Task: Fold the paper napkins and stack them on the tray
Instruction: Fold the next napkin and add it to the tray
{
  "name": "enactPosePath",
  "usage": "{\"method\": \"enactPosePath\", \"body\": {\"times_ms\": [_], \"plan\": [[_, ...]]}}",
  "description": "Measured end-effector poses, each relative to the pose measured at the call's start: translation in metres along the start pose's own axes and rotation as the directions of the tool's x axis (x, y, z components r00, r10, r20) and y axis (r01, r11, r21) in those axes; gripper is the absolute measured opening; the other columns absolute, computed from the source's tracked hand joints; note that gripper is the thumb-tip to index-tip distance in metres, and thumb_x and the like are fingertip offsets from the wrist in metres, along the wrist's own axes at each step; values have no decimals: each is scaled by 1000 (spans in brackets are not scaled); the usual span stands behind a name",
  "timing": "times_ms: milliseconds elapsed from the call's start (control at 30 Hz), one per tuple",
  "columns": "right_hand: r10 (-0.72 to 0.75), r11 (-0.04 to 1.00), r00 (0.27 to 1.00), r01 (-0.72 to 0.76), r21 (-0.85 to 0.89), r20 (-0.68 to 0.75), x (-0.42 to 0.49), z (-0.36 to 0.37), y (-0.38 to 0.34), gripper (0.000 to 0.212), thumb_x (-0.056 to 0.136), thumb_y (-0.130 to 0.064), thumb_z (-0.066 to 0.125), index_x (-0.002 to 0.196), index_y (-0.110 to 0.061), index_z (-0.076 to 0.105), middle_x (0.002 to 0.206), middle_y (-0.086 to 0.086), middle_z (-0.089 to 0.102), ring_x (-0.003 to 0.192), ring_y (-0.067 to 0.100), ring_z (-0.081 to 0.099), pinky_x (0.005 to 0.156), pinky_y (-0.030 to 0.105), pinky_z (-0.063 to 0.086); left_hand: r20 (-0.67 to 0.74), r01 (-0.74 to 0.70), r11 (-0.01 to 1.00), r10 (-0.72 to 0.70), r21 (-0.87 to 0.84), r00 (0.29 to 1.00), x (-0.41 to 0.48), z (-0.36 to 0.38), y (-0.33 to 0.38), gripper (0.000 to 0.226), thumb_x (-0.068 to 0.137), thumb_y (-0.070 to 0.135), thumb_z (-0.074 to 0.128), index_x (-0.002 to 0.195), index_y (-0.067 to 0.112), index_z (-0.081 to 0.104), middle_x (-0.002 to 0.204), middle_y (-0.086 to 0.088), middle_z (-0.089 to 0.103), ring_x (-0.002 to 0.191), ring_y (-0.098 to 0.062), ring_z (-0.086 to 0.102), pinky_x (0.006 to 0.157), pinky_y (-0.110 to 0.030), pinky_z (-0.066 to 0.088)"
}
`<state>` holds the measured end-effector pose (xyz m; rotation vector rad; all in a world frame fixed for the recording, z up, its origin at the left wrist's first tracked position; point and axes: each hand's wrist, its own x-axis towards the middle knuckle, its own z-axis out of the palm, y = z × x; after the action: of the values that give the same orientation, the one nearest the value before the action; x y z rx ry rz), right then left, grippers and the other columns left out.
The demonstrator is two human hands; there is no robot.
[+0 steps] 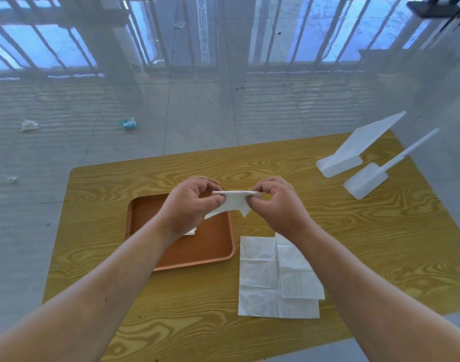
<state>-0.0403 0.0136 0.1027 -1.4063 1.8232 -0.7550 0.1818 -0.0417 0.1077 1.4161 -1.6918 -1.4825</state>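
- A folded paper napkin (pixel 232 202) was held in the air at frame centre, above the far right part of the brown tray (pixel 210 253).
- The left hand (pixel 191 205) pinched its left end; the right hand (pixel 277 205) pinched its right end.
- White paper (pixel 191 232) lay on the tray, mostly hidden by the left wrist.
- Unfolded napkins (pixel 270 278) lay overlapping on the table (pixel 380 244), just right of the tray.
- Two white plastic stands (pixel 354 158) stood at the table's upper right.
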Motion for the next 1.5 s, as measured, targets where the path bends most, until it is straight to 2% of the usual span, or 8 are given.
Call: {"method": "enactPosePath", "body": {"times_ms": [233,433,567,800,933,1033,1267,1500], "plan": [[151,561,918,-384,733,366,4,1,-16,19,103,-18,63,115,-5,71,103,11,76,97,27,72,88,41,61,229,221,899,-141,-378,963,-10,-5,-1,29,99,20,72,124,8,71,113,-10,80,104,-25,75,89,-39,63],[205,634,876,-459,622,437,1,27,-27,22,104,-17,63,124,-16,72,112,6,80,101,24,76,89,47,63,82,244,864,-232,-440,969,-15,-4,-15,22,99,19,73,117,8,74,107,-12,82,98,-29,79,74,-37,65],[217,611,845,-509,607,489,4,40,-32,27,108,-13,53,127,-21,70,108,5,79,85,20,75,58,32,57,114,272,841,-248,-468,962,-21,-20,-30,22,106,17,61,123,20,73,113,-11,80,97,-26,76,81,-47,64],[122,678,849,-449,581,514,11,71,-42,41,102,-1,45,90,-17,81,108,8,74,94,26,64,67,33,56,209,359,721,-292,-593,933,-24,-61,-60,43,94,45,50,101,15,80,111,-12,77,99,-36,72,76,-40,61],[148,695,824,-480,536,546,17,95,-41,35,91,-31,52,110,-19,78,111,10,70,94,25,65,74,35,54,130,340,844,-315,-414,940,-24,-73,-79,27,81,24,79,108,23,76,117,-12,72,89,-20,77,72,-33,62],[254,778,832,-478,407,492,24,123,-33,31,94,-13,63,121,-28,67,107,8,70,82,18,68,64,29,54,36,325,887,-332,-327,942,-24,-77,-99,42,83,2,80,116,25,70,114,-15,71,88,-20,77,72,-33,63],[358,888,879,-424,175,314,42,177,-11,42,88,-11,66,124,-30,58,104,5,70,88,23,76,74,40,67,-150,324,946,-322,-8,935,-3,-85,-148,40,78,30,79,112,42,62,98,-2,76,88,-26,75,76,-38,61],[189,969,980,-176,-172,60,30,161,18,48,90,-29,66,136,-25,54,102,-7,57,98,16,58,88,37,53,-241,306,804,-208,510,948,-1,-63,-156,84,82,44,74,155,28,35,147,-1,46,138,-26,42,108,-41,41]]}}
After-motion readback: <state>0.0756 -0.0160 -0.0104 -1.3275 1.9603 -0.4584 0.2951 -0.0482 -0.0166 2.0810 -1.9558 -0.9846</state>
